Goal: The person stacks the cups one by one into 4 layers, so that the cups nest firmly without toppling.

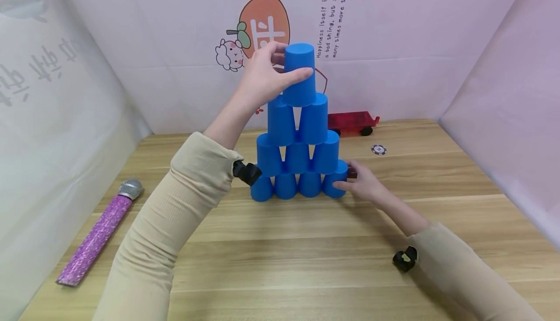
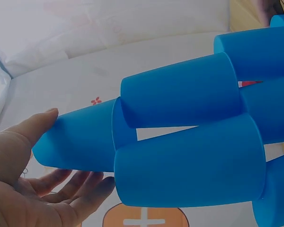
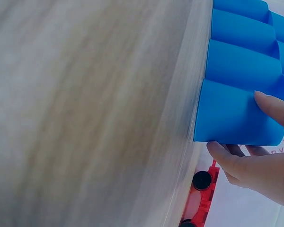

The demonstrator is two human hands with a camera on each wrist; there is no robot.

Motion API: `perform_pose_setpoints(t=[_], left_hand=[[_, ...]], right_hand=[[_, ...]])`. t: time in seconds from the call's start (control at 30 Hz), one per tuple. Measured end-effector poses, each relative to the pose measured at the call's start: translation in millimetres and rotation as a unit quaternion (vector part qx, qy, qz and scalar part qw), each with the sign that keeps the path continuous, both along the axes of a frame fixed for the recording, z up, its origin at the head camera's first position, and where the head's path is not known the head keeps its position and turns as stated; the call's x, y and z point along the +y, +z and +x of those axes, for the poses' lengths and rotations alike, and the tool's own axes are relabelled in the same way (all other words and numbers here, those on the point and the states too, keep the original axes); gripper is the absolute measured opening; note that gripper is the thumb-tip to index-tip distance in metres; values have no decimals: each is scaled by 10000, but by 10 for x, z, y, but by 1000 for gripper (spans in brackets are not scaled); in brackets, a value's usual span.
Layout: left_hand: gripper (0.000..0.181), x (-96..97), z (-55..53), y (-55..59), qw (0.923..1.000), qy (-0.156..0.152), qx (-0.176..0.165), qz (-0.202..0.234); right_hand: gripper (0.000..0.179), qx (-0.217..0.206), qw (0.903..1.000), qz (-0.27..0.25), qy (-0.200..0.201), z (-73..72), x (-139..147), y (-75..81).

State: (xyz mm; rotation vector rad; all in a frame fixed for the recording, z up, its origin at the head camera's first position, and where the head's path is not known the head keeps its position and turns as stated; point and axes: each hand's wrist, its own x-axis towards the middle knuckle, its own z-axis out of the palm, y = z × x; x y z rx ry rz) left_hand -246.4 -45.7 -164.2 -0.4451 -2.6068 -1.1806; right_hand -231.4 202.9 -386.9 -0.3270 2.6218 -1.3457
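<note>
Blue cups stand upside down in a pyramid, with the top cup [image 1: 300, 85] resting on the two cups of the tier below. My left hand [image 1: 271, 73] holds that top cup, thumb across its near side and fingers on the far side. The left wrist view shows the same hand [image 2: 47, 175] around the narrow end of the cup [image 2: 85, 135]. Low at the right, my right hand [image 1: 365, 182] grips the end cup [image 1: 334, 185] of the bottom row. In the right wrist view, thumb and fingers of this hand [image 3: 260, 165] lie on opposite sides of the cup [image 3: 236, 116].
A purple glittery microphone [image 1: 98, 238] lies at the left of the wooden table [image 1: 280, 262]. Behind the pyramid to the right are a red toy wagon [image 1: 352, 122] and a poker chip [image 1: 378, 150]. A printed white cloth [image 1: 393, 29] hangs at the back.
</note>
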Motion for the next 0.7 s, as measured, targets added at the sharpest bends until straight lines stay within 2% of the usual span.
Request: perform_pose_setpoints(t=[0.37,0.7], left_hand=[[68,-79,2,-52,9996,-106,63,264],[66,-261,95,-170,9980,-106,202,592]], right_hand=[[64,14,10000,-63,2,18,3,7],[65,-16,10000,-40,-34,16,4,1]])
